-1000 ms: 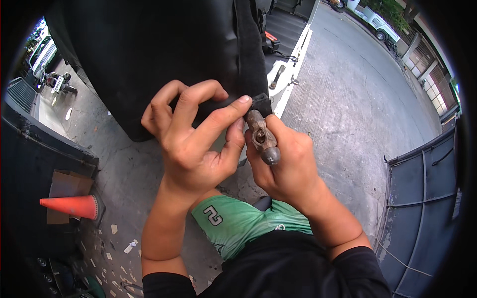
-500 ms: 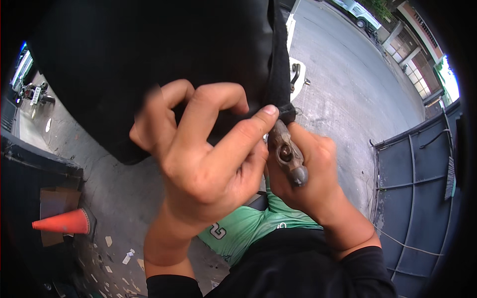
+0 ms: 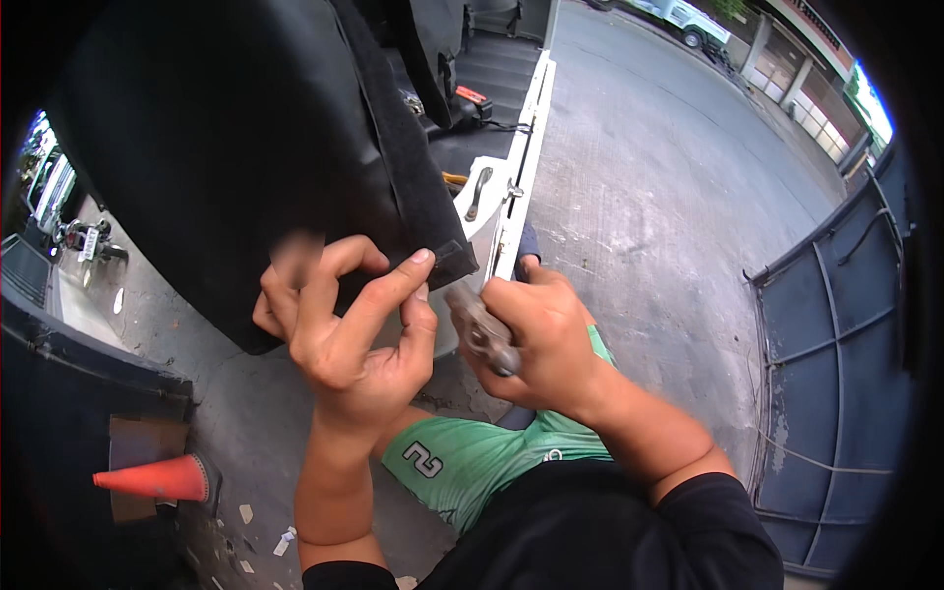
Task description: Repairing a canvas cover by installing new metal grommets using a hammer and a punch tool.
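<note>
A large black leather-like cover (image 3: pixel 265 167) with a fuzzy strip (image 3: pixel 413 177) along its right side fills the upper left. At its lower corner, my left hand (image 3: pixel 354 324) is closed, thumb and index fingertips pinching the edge; whether something small is also between them I cannot make out. My right hand (image 3: pixel 536 339) is wrapped round a pair of worn metal pliers (image 3: pixel 484 332). The pliers' upper end lies just below the cover's corner, apart from it by a small gap. My palm and fingers hide the handles.
Behind the cover is a vehicle with a white door edge (image 3: pixel 531 128), a dark handle (image 3: pixel 479 194) and a red-handled tool (image 3: pixel 472 95). An orange cone (image 3: pixel 157 478) lies at lower left near paper scraps. A dark metal gate (image 3: pixel 836 364) stands at right.
The pliers and my right hand have come down and left, away from the cover's corner. The cover's edge has shifted left, showing the vehicle behind it. My left hand still pinches near the corner.
</note>
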`<action>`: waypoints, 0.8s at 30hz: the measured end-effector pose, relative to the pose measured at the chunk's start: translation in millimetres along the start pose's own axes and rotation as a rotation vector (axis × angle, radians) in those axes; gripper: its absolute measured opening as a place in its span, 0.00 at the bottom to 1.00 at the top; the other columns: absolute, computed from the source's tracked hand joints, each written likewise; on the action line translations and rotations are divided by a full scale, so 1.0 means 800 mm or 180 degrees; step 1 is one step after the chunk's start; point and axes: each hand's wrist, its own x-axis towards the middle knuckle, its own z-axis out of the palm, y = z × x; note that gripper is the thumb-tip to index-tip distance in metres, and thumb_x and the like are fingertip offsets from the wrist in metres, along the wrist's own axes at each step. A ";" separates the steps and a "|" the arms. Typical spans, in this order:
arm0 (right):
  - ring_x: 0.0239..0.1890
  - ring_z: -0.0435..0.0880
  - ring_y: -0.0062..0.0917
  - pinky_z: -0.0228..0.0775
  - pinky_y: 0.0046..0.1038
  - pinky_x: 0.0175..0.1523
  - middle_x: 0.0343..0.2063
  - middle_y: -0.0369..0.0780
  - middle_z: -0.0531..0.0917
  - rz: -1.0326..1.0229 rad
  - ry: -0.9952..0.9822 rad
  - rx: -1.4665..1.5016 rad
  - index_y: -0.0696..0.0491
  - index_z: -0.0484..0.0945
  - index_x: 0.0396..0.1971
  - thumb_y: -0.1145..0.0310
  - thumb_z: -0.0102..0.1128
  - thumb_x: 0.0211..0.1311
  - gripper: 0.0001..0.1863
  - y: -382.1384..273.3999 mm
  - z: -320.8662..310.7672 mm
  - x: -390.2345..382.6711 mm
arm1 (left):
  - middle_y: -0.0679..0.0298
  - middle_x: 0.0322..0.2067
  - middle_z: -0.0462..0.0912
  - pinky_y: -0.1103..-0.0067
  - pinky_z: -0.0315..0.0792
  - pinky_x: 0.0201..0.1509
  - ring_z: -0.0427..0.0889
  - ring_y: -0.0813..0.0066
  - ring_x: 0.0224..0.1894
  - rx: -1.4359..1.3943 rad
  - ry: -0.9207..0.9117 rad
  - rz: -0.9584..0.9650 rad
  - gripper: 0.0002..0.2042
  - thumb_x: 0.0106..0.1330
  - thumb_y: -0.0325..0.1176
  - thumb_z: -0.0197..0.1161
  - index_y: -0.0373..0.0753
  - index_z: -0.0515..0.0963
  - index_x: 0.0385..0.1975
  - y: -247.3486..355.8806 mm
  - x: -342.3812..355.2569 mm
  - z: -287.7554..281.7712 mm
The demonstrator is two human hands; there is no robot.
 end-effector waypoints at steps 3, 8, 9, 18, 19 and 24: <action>0.16 0.78 0.38 0.68 0.38 0.25 0.16 0.42 0.75 0.0148 0.0360 0.0576 0.55 0.72 0.27 0.73 0.72 0.53 0.14 0.014 0.002 -0.022 | 0.69 0.39 0.80 0.68 0.61 0.56 0.73 0.61 0.48 0.0147 0.0041 0.0084 0.16 0.47 0.27 0.71 0.50 0.91 0.38 0.000 -0.006 -0.001; 0.16 0.77 0.36 0.67 0.34 0.24 0.17 0.42 0.74 0.0687 0.0248 0.1537 0.56 0.73 0.28 0.76 0.70 0.58 0.11 0.015 -0.013 -0.010 | 0.66 0.39 0.80 0.68 0.61 0.56 0.72 0.60 0.47 0.0419 0.0069 0.0141 0.15 0.48 0.30 0.72 0.48 0.90 0.38 0.005 -0.007 0.001; 0.17 0.77 0.39 0.67 0.35 0.24 0.18 0.43 0.75 0.0487 0.0123 0.1548 0.56 0.72 0.28 0.76 0.69 0.56 0.11 0.016 -0.014 -0.008 | 0.66 0.38 0.80 0.68 0.62 0.56 0.72 0.60 0.47 0.0392 0.0139 0.0106 0.14 0.48 0.31 0.73 0.47 0.90 0.38 0.007 -0.007 0.002; 0.22 0.82 0.45 0.72 0.40 0.26 0.20 0.44 0.78 0.0120 0.0014 0.1049 0.55 0.71 0.32 0.72 0.69 0.51 0.14 0.016 0.007 0.004 | 0.64 0.37 0.80 0.66 0.64 0.55 0.72 0.60 0.47 0.0272 0.0144 -0.0280 0.09 0.52 0.32 0.78 0.44 0.89 0.33 0.023 -0.002 0.006; 0.22 0.82 0.45 0.72 0.40 0.26 0.20 0.44 0.78 0.0105 0.0020 0.0990 0.55 0.71 0.32 0.72 0.70 0.51 0.14 0.015 0.006 0.004 | 0.64 0.37 0.80 0.67 0.64 0.55 0.73 0.61 0.47 0.0293 0.0162 -0.0263 0.09 0.51 0.31 0.78 0.44 0.89 0.33 0.022 -0.003 0.005; 0.20 0.81 0.44 0.70 0.39 0.24 0.19 0.44 0.78 0.0176 0.0045 0.0925 0.55 0.72 0.30 0.72 0.69 0.53 0.12 0.011 -0.001 0.008 | 0.65 0.36 0.80 0.68 0.66 0.53 0.73 0.62 0.46 0.0291 0.0225 -0.0286 0.10 0.51 0.29 0.80 0.43 0.89 0.32 0.023 -0.003 0.008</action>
